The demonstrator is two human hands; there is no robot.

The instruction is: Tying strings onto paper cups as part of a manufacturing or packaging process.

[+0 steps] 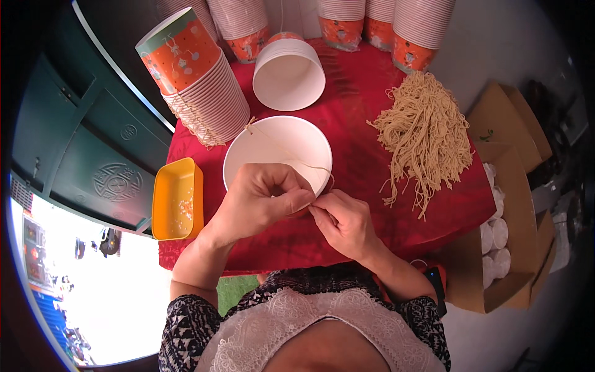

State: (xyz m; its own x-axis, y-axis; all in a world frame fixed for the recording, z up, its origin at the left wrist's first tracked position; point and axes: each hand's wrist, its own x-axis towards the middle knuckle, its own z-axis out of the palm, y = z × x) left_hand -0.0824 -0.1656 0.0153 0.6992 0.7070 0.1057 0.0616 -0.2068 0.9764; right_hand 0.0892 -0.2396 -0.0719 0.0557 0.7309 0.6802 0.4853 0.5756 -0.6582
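Observation:
In front of me is a white-lined paper bucket (288,137) with its open mouth up. A thin beige cord (257,129) passes through its far left rim and crosses the mouth to the near right side. My left hand (260,197) is pinched closed over the near rim. Beside it, fingertips almost touching, my right hand (344,224) is closed in a pinch at the near right rim, where the cord's loop runs down to the fingers. The fingers hide the cord's end. Off to the right lies a heap of loose beige cords (427,136).
A red cloth covers the table (347,130). Stacked orange buckets (192,74) stand at left, some with cords. Another white bucket (288,77) lies tipped behind mine. A yellow tray (180,198) holds small bits. Wrapped bucket stacks (421,31) line the back; a cardboard box (517,229) stands right.

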